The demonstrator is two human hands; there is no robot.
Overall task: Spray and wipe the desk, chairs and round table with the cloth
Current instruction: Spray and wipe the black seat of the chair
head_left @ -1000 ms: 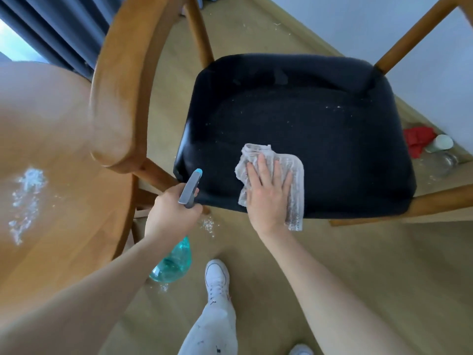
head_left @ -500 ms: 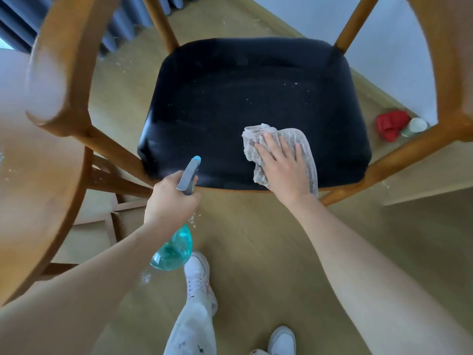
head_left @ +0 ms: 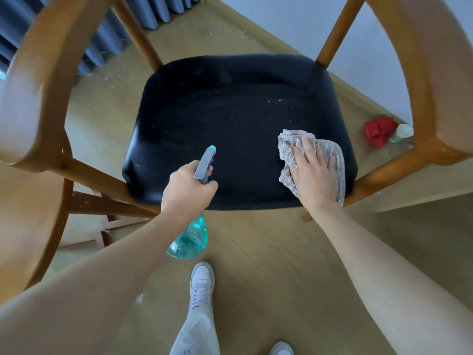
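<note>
The chair (head_left: 422, 73) fills most of the view, its curved wooden arms sweeping in from both sides and cut off at the top edge, its black seat (head_left: 230, 119) flecked with pale specks. At the left edge the round table (head_left: 28, 221) shows only as a blurred slab of wood, most of it out of sight.

Both forearms reach forward from below. The right hand (head_left: 313, 172) lies flat on the seat's near right corner, fingers straight and slightly spread, pressing the grey cloth (head_left: 332, 152), which is bunched under the palm and sticks out on either side of it. The left hand (head_left: 186, 189) hovers over the seat's front edge, fingers curled tight round the neck of the spray bottle (head_left: 190, 239); the grey nozzle with its blue tip points up over the seat, and the teal body hangs below the wrist. No label on the bottle can be read.

On the floor (head_left: 281, 265) beyond the right chair arm lie a crumpled red thing (head_left: 377, 130) and a pale cup (head_left: 403, 131), both too small to make out. One white shoe (head_left: 202, 280) stands below the bottle.
</note>
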